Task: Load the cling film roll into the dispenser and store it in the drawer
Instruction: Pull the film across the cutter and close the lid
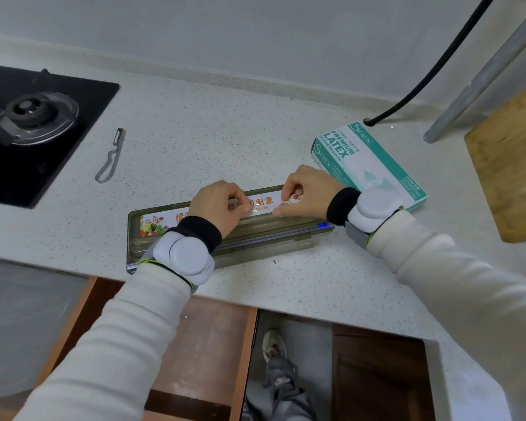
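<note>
Clock directions are read from the dispenser, with 12 o'clock toward the wall.

1. Dispenser [271,242]: a long translucent grey-green box lying flat on the speckled countertop [225,132], close to the front edge, its long axis running roughly 8 to 2 o'clock. It appears to lie open at the top. A blue slider [325,225] sits on the cutting rail at the 3 o'clock end.

2. Cling film roll [264,202]: seated lengthwise in the dispenser's far trough, printed label facing up.

3. Left hand [219,205]: over the middle of the roll, fingers curled, thumb and fingertips pinched together on the roll's surface. It cannot be told whether a loose edge of film is caught in the pinch.

4. Right hand [308,189]: over the roll's 2 o'clock end, fingers curled, thumb and forefinger pinching at the label. Both wrists carry white puck-shaped devices over black cuffs.

5. Drawer [213,329]: pulled open at 6 o'clock, below the counter edge, brown floor visible.

6. Surroundings: a metal peeler [111,156] at 10 o'clock, well apart; a black gas hob [28,123] beyond it at 9 to 10 o'clock; a glove box [368,165] at 2 o'clock, just behind the right hand; a wooden board [510,165] at 3 o'clock; a black cable [422,80] at 1 o'clock.
</note>
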The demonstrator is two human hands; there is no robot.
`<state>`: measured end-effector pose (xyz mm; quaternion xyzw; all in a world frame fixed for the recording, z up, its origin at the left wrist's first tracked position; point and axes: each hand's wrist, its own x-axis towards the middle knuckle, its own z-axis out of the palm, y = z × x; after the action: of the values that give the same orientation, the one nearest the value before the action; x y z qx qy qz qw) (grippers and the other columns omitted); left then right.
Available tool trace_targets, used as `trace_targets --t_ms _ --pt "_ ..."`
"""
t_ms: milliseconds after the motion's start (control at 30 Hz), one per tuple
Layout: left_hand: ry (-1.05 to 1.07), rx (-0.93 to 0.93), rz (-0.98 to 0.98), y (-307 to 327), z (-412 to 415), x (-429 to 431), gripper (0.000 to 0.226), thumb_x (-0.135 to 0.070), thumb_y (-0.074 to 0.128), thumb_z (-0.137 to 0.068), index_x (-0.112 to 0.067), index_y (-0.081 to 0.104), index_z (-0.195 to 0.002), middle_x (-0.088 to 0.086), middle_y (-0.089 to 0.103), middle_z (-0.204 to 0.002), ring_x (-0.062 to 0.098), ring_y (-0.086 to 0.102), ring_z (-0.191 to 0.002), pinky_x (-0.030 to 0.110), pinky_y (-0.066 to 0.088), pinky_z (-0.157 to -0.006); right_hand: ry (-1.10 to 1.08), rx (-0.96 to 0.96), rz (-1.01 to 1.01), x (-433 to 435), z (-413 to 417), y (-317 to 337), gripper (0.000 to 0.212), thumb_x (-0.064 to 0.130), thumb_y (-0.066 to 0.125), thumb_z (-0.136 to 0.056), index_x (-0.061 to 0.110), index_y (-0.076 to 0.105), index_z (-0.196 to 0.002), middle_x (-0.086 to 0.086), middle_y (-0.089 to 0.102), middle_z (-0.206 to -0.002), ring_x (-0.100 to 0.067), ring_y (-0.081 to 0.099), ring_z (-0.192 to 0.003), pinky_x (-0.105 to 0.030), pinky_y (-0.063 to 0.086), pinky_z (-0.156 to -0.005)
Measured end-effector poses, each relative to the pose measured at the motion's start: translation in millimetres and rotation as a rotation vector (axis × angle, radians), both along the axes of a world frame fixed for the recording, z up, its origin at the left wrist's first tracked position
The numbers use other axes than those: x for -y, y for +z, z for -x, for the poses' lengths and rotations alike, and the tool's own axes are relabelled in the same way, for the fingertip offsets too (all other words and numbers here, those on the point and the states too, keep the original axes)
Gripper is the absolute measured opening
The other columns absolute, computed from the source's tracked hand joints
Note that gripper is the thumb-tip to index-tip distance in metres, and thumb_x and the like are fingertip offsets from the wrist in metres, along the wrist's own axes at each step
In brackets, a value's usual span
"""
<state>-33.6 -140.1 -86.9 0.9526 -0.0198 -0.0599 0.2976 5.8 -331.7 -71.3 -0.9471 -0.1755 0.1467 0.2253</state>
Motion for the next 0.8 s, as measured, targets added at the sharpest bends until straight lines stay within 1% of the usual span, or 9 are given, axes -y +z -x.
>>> trace_targets --t_ms 67,133,267,400,500,567,633,733,800 --pt "0.001 0.000 -0.004 0.3 0.2 0.3 0.009 -0.027 0.063 -0.086 -0.020 0.064 -0.080 0.002 0.066 -0.105 0.020 0.058 -0.094 0.029 0.045 -0.081 0.032 0.022 0.050 -2.8 1.1 -4.5 0.036 0.039 0.078 -0.070 0.012 0.067 -0.090 0.001 0.042 -0.098 -0.012 0.046 -0.085 -0.020 0.037 -0.077" --pt "0.003 0.001 0.001 0.8 0.4 0.4 0.009 -0.026 0.063 -0.086 -0.019 0.065 -0.081 0.003 0.066 -0.105 0.021 0.059 -0.096 0.031 0.047 -0.083 0.039 0.049 0.057 -3.2 0.4 -5.1 0.028 0.033 0.076 -0.073 0.010 0.071 -0.088 -0.001 0.045 -0.099 -0.016 0.050 -0.087 -0.022 0.042 -0.079" --pt "0.009 0.007 0.003 1.2 1.1 1.0 0.009 -0.024 0.063 -0.086 -0.016 0.067 -0.085 0.004 0.066 -0.104 0.021 0.059 -0.096 0.031 0.046 -0.084 0.036 -0.008 -0.017 4.0 -2.8 4.3 0.019 0.025 0.071 -0.080 0.008 0.075 -0.086 0.011 0.052 -0.076 -0.016 0.055 -0.082 -0.021 0.046 -0.069" --pt "0.011 0.002 -0.002 1.8 1.2 1.8 0.009 -0.024 0.063 -0.087 -0.016 0.067 -0.085 0.004 0.065 -0.106 0.021 0.058 -0.097 0.029 0.045 -0.083 -0.016 -0.070 -0.087 10.1 -5.7 6.5 0.017 0.020 0.060 -0.089 0.013 0.075 -0.093 -0.006 0.067 -0.097 -0.024 0.061 -0.091 -0.037 0.050 -0.088" --pt "0.016 -0.004 -0.001 2.5 1.2 1.2 0.009 -0.025 0.063 -0.087 -0.017 0.067 -0.085 0.003 0.065 -0.107 0.020 0.058 -0.097 0.029 0.044 -0.083 -0.070 -0.089 -0.130 11.2 -7.7 3.3 0.018 0.023 0.057 -0.090 0.014 0.072 -0.095 -0.001 0.065 -0.098 -0.017 0.059 -0.089 -0.029 0.048 -0.085" --pt "0.017 -0.004 0.005 2.7 1.3 1.3 0.009 -0.025 0.063 -0.087 -0.017 0.067 -0.085 0.003 0.065 -0.107 0.020 0.057 -0.097 0.028 0.043 -0.083 -0.074 -0.100 -0.137 10.3 -5.9 2.3 0.021 0.033 0.067 -0.082 0.014 0.070 -0.090 0.002 0.063 -0.088 -0.011 0.057 -0.079 -0.023 0.047 -0.076" --pt "0.016 -0.002 0.006 2.9 1.7 1.5 0.009 -0.025 0.063 -0.087 -0.017 0.067 -0.085 0.003 0.065 -0.107 0.020 0.058 -0.097 0.027 0.043 -0.083 -0.033 -0.064 -0.073 8.7 -3.2 -1.3 0.031 0.039 0.075 -0.073 0.013 0.069 -0.089 0.004 0.054 -0.089 -0.008 0.052 -0.079 -0.020 0.044 -0.074" --pt "0.014 0.001 0.005 3.1 1.8 1.5 0.010 -0.024 0.063 -0.087 -0.016 0.067 -0.086 0.003 0.065 -0.108 0.020 0.058 -0.098 0.026 0.042 -0.082 -0.003 0.022 -0.014 6.1 1.1 -7.0 0.029 0.034 0.078 -0.071 0.011 0.070 -0.086 0.004 0.040 -0.099 -0.008 0.046 -0.084 -0.017 0.038 -0.078" --pt "0.014 0.003 0.002 3.4 1.9 1.3 0.010 -0.025 0.062 -0.087 -0.016 0.067 -0.086 0.003 0.065 -0.109 0.020 0.058 -0.098 0.025 0.042 -0.082 0.003 0.039 -0.014 7.0 1.8 -7.2 0.021 0.027 0.076 -0.074 0.009 0.072 -0.083 0.003 0.042 -0.100 -0.011 0.047 -0.086 -0.016 0.038 -0.076"
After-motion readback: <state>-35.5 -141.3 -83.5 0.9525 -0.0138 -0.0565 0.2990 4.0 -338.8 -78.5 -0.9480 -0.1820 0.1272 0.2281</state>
